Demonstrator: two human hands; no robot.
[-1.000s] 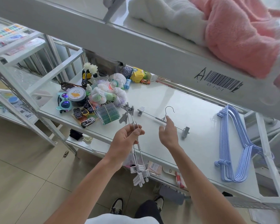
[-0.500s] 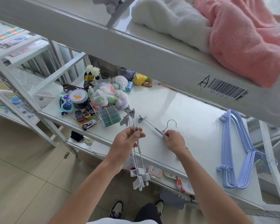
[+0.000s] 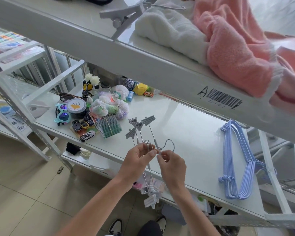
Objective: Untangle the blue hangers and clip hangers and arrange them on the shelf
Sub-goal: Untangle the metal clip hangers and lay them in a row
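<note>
My left hand (image 3: 138, 158) grips a bunch of grey clip hangers (image 3: 140, 132) by their middles, held upright over the front edge of the white shelf (image 3: 186, 133); their lower clips hang below the shelf edge. My right hand (image 3: 172, 165) pinches one more clip hanger (image 3: 152, 129) near its hook and holds it against the bunch, lifted off the shelf. A neat stack of blue hangers (image 3: 237, 160) lies flat on the shelf at the right, apart from both hands.
Toy cars (image 3: 85, 129), sunglasses (image 3: 62, 114), yarn balls (image 3: 112, 106) and a green bundle (image 3: 109, 126) crowd the shelf's left part. The upper shelf beam (image 3: 143, 65) hangs overhead, bearing white and pink towels (image 3: 237, 53) and another clip hanger (image 3: 126, 13). An adjoining rack post (image 3: 20, 116) stands left.
My right hand took the single clip hanger off the shelf and brought it left against the bunch in my left hand. The camera view has shifted slightly.
</note>
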